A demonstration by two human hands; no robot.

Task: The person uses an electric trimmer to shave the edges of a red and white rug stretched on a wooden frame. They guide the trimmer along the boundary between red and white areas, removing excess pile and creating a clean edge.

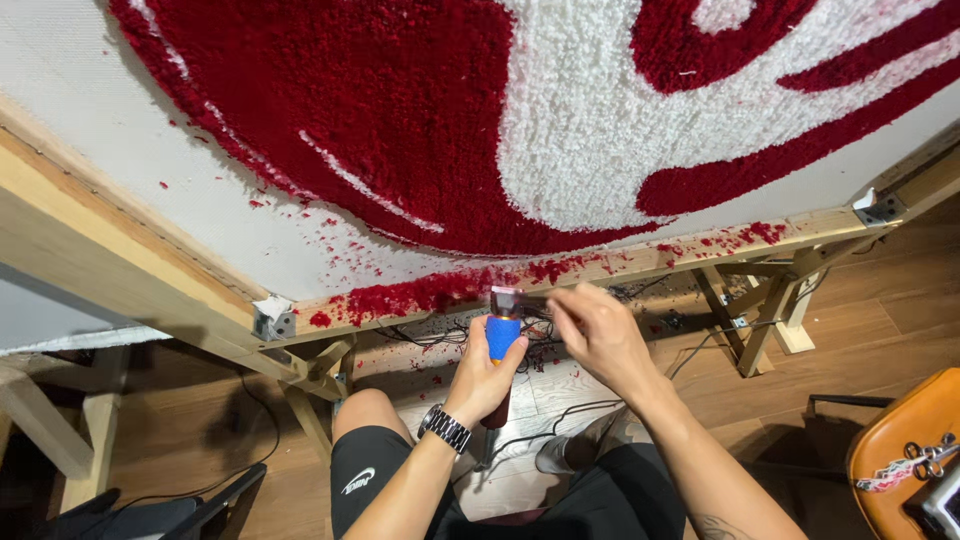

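The left hand point(487, 372) is wrapped closed around the handle of one electric clipper point(503, 340), a tool with a blue body, a dark red lower grip and a metal head pointing up toward the frame. A metal-link wristwatch point(444, 428) sits on that wrist. The right hand point(600, 335) is curled, its fingertips point(556, 305) pinched together at the clipper's head; whether they hold anything small there cannot be told. Both hands hover just below the lower wooden bar of one tufting frame point(700, 252), over the person's lap.

Stretched on the frame is one white backing cloth point(70, 70) carrying one tufted rug point(420, 130) in two colours, red and white. Loose red yarn fluff point(420, 295) lies heaped along the bottom bar and is scattered up the cloth. Two metal corner brackets show on the frame, one at the left point(272, 320) and one at the right point(880, 208).

Below are the person's two knees in black shorts point(365, 470), and cables point(560, 420) trailing over the wooden floor point(880, 320). At the lower right stands one orange chair point(900, 440) with a pair of scissors point(932, 455) lying on its seat.
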